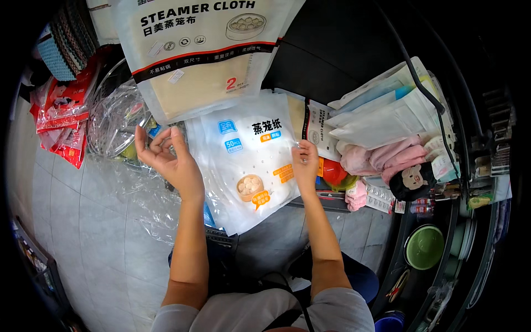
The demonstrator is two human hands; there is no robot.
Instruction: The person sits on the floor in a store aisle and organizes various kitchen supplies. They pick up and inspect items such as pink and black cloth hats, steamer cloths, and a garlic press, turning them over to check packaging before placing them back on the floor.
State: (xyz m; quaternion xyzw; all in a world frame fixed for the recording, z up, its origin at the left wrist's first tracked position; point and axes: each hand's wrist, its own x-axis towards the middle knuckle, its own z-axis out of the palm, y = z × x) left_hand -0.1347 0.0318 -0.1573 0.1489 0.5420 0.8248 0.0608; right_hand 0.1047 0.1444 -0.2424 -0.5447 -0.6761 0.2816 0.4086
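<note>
My left hand, fingers curled and apart, is raised at the lower left corner of a large steamer cloth packet. Nothing shows in its grasp. My right hand has its fingertips bunched at the right edge of a white plastic packet of steamer paper. Whether it pinches that edge I cannot tell. The paper packet bears a picture of buns in a bamboo steamer and lies partly under the large packet. Another steamer cloth packet shows behind my right hand.
At left, red packets and clear plastic wrapping crowd a round wire basket. White packets hang at right above pink fabric goods. A green basin sits on the lower right shelf. Grey tiled floor extends below.
</note>
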